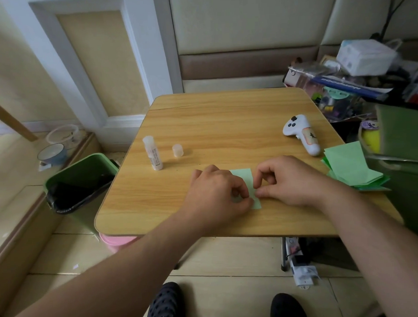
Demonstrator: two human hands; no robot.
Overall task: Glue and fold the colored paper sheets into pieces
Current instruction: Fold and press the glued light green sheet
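Both hands pinch one green paper sheet (246,180); left hand (219,193), right hand (290,181), fingers curled.

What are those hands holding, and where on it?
Both hands pinch one folded green paper lying on the table: left hand at its left edge, right hand at its right edge.

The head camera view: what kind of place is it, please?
Probably a room at home, not a workshop: a small wooden folding table by a padded wall, a green waste bin on the tiled floor, and pet bowls near the wall.
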